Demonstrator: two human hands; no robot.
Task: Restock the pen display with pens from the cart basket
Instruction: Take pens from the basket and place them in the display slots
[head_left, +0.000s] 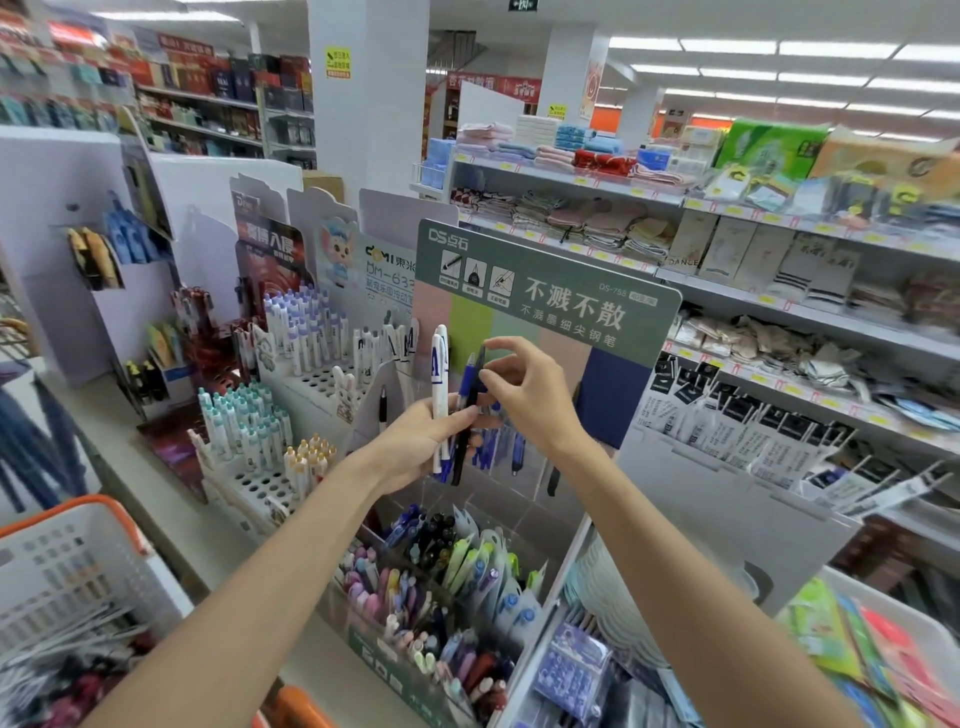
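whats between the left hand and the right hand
Head view: a blue pen and a black pen, held upright in the left hand, with the right hand pinching the black one.

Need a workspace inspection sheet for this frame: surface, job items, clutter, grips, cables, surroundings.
Surface: pale ledge carrying the displays.
Job's things: pen display with green header; white, blue and black pens in hand; cart basket lower left, orange rim.
Clutter: crowded bins below the display; neighbouring pen stands to the left.
Grips: left hand holds the bunch; right hand pinches one dark pen near its top.
Cables: nothing seen.
Surroundings: store aisle, shelves of folded textiles to the right.
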